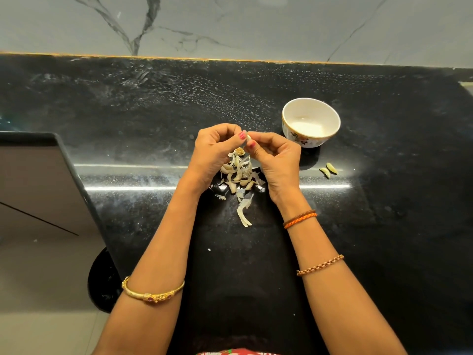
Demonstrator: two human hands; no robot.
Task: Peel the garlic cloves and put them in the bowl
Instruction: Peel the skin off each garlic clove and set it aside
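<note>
Holding one garlic clove between them, the two hands meet above the black surface. The left hand has its fingers curled, and its thumb with a red nail presses on the clove. The right hand also pinches the clove from the other side, its fingers bent inward. So each grip is closed on the same clove, which is lifted a little over the surface.

Under the hands lies a pile of garlic cloves mixed with dry white skins. More skin pieces trail toward the near side of the pile. The white bowl with a flower pattern stands to the right and a little farther, near the right hand but not touching it. Whether anything lies inside the bowl is not clear. Two small pale pieces lie on the surface to the right, nearer than the bowl.

The left arm wears a gold bangle. The right arm wears thread bands at the wrist and a chain bracelet lower on the forearm. A grey marble wall stands at the far edge.
</note>
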